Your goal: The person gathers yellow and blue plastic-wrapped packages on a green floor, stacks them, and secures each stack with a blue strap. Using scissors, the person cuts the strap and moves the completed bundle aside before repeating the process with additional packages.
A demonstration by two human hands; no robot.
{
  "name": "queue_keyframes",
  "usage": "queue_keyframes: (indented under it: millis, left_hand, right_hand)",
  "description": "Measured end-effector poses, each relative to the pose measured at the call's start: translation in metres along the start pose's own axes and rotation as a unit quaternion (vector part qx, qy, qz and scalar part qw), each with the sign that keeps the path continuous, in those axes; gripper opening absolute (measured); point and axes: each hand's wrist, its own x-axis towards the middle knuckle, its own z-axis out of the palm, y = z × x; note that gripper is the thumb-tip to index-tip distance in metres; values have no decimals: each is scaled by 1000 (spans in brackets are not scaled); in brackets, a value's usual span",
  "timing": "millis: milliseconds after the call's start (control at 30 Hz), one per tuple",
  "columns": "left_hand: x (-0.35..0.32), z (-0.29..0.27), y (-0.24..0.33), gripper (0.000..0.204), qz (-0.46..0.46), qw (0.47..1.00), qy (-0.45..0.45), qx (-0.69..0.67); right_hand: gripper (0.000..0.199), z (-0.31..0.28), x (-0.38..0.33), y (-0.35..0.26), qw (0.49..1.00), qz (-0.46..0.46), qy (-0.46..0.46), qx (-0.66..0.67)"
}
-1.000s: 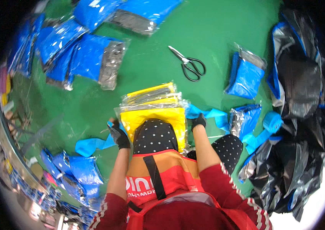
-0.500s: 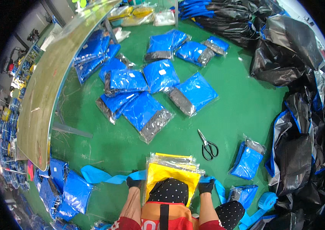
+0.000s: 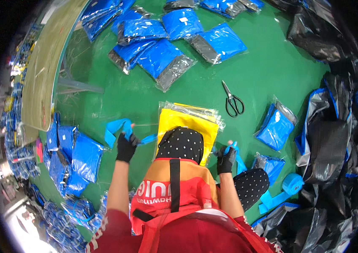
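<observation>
Evidently the left hand [image 3: 127, 146] and right hand [image 3: 226, 160] curl their fingers around a blue strap [image 3: 117, 125], flanking yellow packs [image 3: 167, 124] partly covered by a knee [image 3: 181, 145]; scissors [image 3: 233, 102] lie beyond.

Blue strap [image 3: 118, 125] matt, cloth-like; yellow packets [image 3: 178, 119] in glossy, wrinkled plastic; scissors [image 3: 230, 97] metal-bladed (smooth, by look)

Beyond and right of the yellow packs [image 3: 189, 119], scissors [image 3: 231, 98] obstruct; green floor [image 3: 263, 71] either side leaves passage.

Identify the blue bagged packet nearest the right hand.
The blue bagged packet between the right hand and the webbing roll; the others lie farther off.
</observation>
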Motion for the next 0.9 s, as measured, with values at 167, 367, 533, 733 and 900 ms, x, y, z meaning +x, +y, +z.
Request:
queue_keyframes:
  millis: [167,367,533,733,900]
  left_hand:
    - [-83,167,18,24,241,902,-39,355]
    - [-135,334,-63,40,168,289,-463,821]
    - [-84,290,-52,46,164,670,-300,659]
    - [5,243,-88,32,-166,689,-231,666]
    - [-39,266,-31,29,-159,542,-540,624]
  right_hand:
    - [92,134,-102,-71,842,-322,-279,-330]
    - [63,148,-136,-69,884,-62,-312,-341]
    - [46,136,-141,-116,925,17,-287,-250]
    - [63,122,-104,-111,788,-160,-372,-464]
    - [59,60,-27,-87,745,-445,-292,-403]
